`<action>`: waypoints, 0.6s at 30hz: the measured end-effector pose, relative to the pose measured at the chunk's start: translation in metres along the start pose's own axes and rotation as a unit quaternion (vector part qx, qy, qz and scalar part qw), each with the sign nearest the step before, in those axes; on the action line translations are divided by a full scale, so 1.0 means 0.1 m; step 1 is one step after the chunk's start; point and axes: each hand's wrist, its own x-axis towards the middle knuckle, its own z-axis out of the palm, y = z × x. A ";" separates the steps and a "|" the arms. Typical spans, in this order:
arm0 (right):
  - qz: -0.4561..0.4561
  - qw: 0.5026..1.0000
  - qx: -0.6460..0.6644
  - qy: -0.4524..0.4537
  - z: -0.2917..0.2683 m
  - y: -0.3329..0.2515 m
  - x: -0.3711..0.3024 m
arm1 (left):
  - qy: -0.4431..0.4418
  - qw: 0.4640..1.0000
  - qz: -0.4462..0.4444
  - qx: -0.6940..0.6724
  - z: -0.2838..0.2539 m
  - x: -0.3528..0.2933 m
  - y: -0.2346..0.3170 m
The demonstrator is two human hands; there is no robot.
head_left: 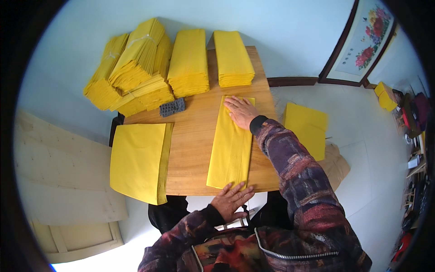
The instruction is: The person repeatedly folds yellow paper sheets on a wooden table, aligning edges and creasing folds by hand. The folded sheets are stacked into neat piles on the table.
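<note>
A long folded sheet of yellow paper [229,145] lies lengthwise on the wooden table in front of me. My right hand [241,112] rests flat on its far end, fingers stretched out to the left. At the near end, by the table's front edge, my left hand [232,200] touches the paper with spread fingertips. Neither hand grips anything. To the left lies a stack of wide, unfolded yellow sheets [138,161], which overhangs the table's left edge.
Two neat stacks of folded yellow paper [188,61] stand at the back, beside tied yellow bundles [140,56] piled at the far left. A dark grey ridged block [172,107] lies before them. Right of the wooden table [188,149], more yellow sheets [306,129] sit lower down.
</note>
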 end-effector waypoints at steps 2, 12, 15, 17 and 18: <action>0.014 0.999 0.025 0.028 -0.08 -0.02 -0.04 | 0.093 0.992 -0.001 -0.082 -0.04 -0.10 0.08; 0.057 0.900 0.424 0.077 -0.44 -0.65 -1.92 | 0.371 0.852 -0.275 -0.245 -0.01 -0.30 -0.77; 0.138 0.874 0.465 -0.024 -0.23 -1.09 -2.46 | 0.358 0.837 -0.316 -0.266 -0.05 -0.21 -0.78; 0.219 0.808 0.545 -0.052 -0.09 -1.25 -2.63 | 0.320 0.845 -0.357 -0.237 -0.11 -0.13 -0.77; 0.235 0.784 0.573 -0.046 -0.02 -1.31 -2.66 | 0.298 0.847 -0.379 -0.226 -0.13 -0.10 -0.76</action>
